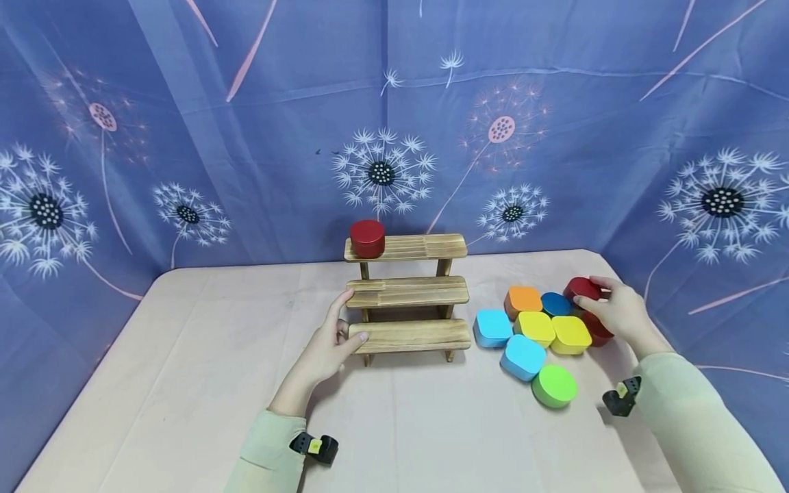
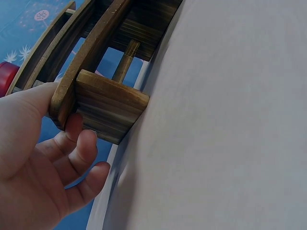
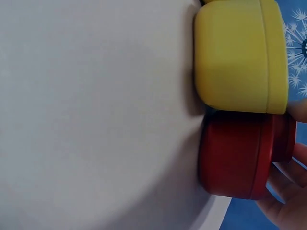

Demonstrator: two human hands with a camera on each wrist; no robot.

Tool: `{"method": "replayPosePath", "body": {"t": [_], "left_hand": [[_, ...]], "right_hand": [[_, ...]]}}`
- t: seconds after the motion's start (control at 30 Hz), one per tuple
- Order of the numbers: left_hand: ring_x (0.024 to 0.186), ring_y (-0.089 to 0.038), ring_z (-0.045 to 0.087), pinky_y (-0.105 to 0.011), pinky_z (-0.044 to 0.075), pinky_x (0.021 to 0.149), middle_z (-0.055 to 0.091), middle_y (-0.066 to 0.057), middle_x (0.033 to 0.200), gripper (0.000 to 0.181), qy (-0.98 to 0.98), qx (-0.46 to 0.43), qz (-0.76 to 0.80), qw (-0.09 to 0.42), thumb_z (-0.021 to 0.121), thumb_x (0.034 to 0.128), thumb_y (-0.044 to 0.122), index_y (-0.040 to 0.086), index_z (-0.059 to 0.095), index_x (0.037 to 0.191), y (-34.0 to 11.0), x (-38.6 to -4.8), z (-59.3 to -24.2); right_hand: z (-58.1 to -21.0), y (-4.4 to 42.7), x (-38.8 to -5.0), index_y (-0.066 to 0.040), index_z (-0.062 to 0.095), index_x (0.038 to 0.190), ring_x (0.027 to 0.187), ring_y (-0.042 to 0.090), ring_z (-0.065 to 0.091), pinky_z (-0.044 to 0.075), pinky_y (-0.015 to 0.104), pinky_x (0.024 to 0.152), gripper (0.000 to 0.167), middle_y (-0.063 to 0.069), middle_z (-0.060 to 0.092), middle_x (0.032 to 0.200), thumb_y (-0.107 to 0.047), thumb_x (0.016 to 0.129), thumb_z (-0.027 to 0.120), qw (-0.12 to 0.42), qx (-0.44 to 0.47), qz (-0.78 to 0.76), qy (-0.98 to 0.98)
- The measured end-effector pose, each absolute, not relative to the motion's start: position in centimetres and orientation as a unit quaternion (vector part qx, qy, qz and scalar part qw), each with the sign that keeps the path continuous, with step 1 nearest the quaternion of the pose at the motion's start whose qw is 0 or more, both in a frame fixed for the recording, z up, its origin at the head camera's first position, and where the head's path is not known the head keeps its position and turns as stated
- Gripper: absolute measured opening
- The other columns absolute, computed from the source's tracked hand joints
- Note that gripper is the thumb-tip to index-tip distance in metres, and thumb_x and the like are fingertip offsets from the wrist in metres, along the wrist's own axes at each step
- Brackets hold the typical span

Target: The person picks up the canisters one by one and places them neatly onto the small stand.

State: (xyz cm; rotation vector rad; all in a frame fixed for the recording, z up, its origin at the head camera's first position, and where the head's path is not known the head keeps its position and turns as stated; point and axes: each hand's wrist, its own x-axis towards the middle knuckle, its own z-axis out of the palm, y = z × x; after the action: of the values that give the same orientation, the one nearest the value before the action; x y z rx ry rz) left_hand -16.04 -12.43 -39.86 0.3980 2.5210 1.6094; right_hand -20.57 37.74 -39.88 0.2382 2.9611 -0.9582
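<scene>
A three-tier wooden stand (image 1: 409, 335) is upright mid-table, with a round red tin (image 1: 367, 238) on the left of its top tier. My left hand (image 1: 320, 352) grips the stand's left end, thumb on the lowest tier; in the left wrist view the other fingers curl beneath its edge. At the right, my right hand (image 1: 621, 316) holds a round red tin (image 1: 582, 288) between thumb and fingers, at the back of the group. Another red tin (image 3: 232, 155) stands just nearer, beside a yellow tin (image 3: 237, 57). The right wrist view shows only part of that hand.
Left of the red tins stand an orange tin (image 1: 523, 301), a dark blue tin (image 1: 556, 303), yellow tins (image 1: 535, 329), light blue tins (image 1: 492, 327) and a green tin (image 1: 555, 385). Blue dandelion-print cloth (image 1: 277, 171) walls the table's back and sides.
</scene>
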Motion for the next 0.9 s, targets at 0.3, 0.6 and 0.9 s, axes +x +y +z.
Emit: {"method": "replayPosePath", "body": {"t": [0.3, 0.6, 0.9], "left_hand": [[0.053, -0.006, 0.038, -0.017, 0.035, 0.044, 0.041, -0.003, 0.074, 0.077, 0.837, 0.128, 0.528, 0.064, 0.060, 0.0924, 0.014, 0.027, 0.012, 0.151, -12.4, -16.1, -39.9], [0.053, -0.006, 0.038, -0.017, 0.035, 0.043, 0.040, -0.003, 0.073, 0.077, 0.835, 0.130, 0.531, 0.063, 0.061, 0.0924, 0.013, 0.026, 0.012, 0.151, -12.4, -16.0, -39.9], [0.053, -0.006, 0.038, -0.018, 0.035, 0.045, 0.042, -0.003, 0.073, 0.077, 0.839, 0.125, 0.526, 0.057, 0.061, 0.0920, 0.013, 0.026, 0.014, 0.151, -12.4, -16.1, -39.9]], "right_hand": [[-39.1, 37.3, -20.3, 0.005, 0.028, 0.144, 0.110, 0.048, 0.045, 0.053, 0.053, 0.082, 0.077, 0.036, 0.043, 0.129, -0.046, 0.092, 0.054, -0.013, 0.063, -0.309, 0.949], [-38.3, 36.4, -20.5, 0.002, 0.030, 0.145, 0.109, 0.047, 0.046, 0.054, 0.051, 0.079, 0.077, 0.034, 0.045, 0.128, -0.047, 0.092, 0.055, -0.029, 0.051, -0.314, 0.948], [-37.2, 35.3, -20.2, 0.000, 0.036, 0.143, 0.111, 0.047, 0.048, 0.051, 0.045, 0.074, 0.072, 0.031, 0.047, 0.130, -0.045, 0.091, 0.057, -0.058, 0.029, -0.310, 0.949]]}}
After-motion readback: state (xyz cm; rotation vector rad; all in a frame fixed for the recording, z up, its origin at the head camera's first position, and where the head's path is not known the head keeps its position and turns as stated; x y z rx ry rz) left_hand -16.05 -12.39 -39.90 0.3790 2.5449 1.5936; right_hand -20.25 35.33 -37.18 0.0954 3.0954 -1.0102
